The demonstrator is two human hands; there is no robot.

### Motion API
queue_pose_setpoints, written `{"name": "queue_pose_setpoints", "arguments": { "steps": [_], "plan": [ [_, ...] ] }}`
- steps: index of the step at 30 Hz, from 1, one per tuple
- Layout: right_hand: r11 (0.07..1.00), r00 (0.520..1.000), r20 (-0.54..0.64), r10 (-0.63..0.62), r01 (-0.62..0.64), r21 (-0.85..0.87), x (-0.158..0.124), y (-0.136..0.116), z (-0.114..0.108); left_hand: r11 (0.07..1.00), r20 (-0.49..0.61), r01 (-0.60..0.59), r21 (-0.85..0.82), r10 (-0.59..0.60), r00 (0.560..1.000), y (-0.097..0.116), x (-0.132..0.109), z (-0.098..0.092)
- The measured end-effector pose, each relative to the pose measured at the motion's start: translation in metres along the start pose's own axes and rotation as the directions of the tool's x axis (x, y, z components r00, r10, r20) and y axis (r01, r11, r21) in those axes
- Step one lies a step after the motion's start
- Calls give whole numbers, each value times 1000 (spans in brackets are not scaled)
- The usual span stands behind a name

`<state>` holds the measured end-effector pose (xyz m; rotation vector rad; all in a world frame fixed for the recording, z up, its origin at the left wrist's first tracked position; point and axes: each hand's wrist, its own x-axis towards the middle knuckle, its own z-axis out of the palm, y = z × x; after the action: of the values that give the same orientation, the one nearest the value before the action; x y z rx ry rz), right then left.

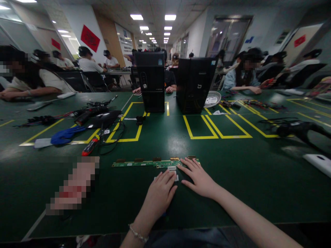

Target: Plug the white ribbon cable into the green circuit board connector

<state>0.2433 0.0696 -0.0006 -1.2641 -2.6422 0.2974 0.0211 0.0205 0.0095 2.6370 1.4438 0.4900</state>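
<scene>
A long, narrow green circuit board [139, 164] lies flat on the green table, with several brownish-gold strips along its far edge. My left hand [159, 193] is in front of the board's middle, its fingers close together on a white flat cable [172, 174] that meets the board's near edge. The fingers hide most of this cable. To its right, my right hand [200, 179] is open, fingers spread, with the fingertips resting on the board's right part.
Two black computer towers [152, 82] stand at the back. On the left lie a blue glove [66, 135], a red-and-black screwdriver [90, 147], dark cables and a blurred-out object [74, 186]. Black equipment [297, 130] and a white device [319, 163] are right. People sit around.
</scene>
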Motion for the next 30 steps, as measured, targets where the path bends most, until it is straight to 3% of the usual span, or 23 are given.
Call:
{"name": "queue_pose_setpoints", "arguments": {
  "steps": [4, 9, 15, 18, 25, 30],
  "plan": [
    [1000, 1000, -5, 0, 0, 0, 0, 0, 1, 999, -114, 10, 34, -6, 994, 0, -2, -4],
    [1000, 1000, 9, 2, -2, 11, 1, -1, -1, 986, -247, 150, 67, -129, 960, -19, -20, -16],
    [1000, 1000, 15, 16, -16, 17, 1, -2, -4, 938, -298, 327, 113, -282, 912, -66, -66, -17],
    [1000, 1000, -5, -9, 9, 12, 2, -4, -6, 930, -318, 345, 127, -292, 902, -80, -83, -13],
    [982, 985, 52, -166, 160, 95, 9, -14, -17, 932, -294, 350, 94, -310, 904, -81, -86, -8],
    [982, 981, 105, -162, 150, 114, 12, -17, -18, 929, -284, 361, 84, -325, 902, -82, -84, -8]
  ]
}}
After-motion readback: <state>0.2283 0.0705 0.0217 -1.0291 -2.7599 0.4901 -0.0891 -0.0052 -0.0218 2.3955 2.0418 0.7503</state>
